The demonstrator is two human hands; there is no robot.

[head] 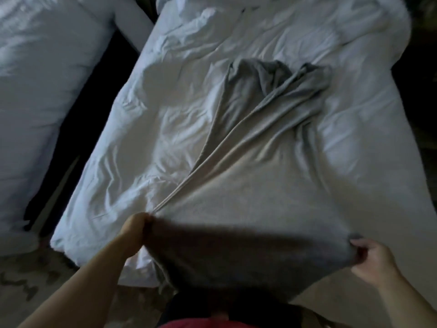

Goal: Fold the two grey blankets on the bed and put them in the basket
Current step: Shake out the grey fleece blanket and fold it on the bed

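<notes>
A grey blanket (248, 185) lies stretched across the near half of the white bed (132, 138). Its far end is bunched in a crumpled heap near the bed's middle. My left hand (136, 227) grips the blanket's near left corner at the foot of the bed. My right hand (371, 256) pinches the near right corner, held off the bed's edge. The near edge of the blanket hangs in shadow between my two hands. I see only one grey blanket, and no basket is in view.
A second white bed (40, 91) stands at the left, with a dark gap (78, 119) between the two. Patterned carpet (30, 285) covers the floor at the lower left. The bed's white duvet is rumpled towards the far end.
</notes>
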